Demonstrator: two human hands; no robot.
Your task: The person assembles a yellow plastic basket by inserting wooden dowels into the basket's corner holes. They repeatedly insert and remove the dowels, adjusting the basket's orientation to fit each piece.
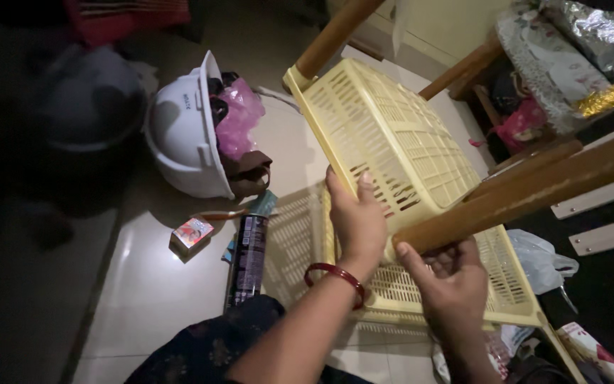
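Left hand: your left hand (pixel 356 219) reaches up from below, red bangle (pixel 335 275) at the wrist, fingers curled over the edge of the yellow slatted basket (pixel 385 135).
Right hand: your right hand (pixel 449 279) is raised beside it, fingers wrapped round a brown wooden leg (pixel 520 192).
Basket: tilted, held above the tiled floor (pixel 143 284), between wooden legs.
Nearby: white helmet (pixel 182 131), dark can (pixel 249 257) on the floor.

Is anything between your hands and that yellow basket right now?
Nothing visible. The left hand already grips the edge of the yellow plastic basket, and the right hand holds it lower down, beside a wooden chair leg that crosses in front of the basket.
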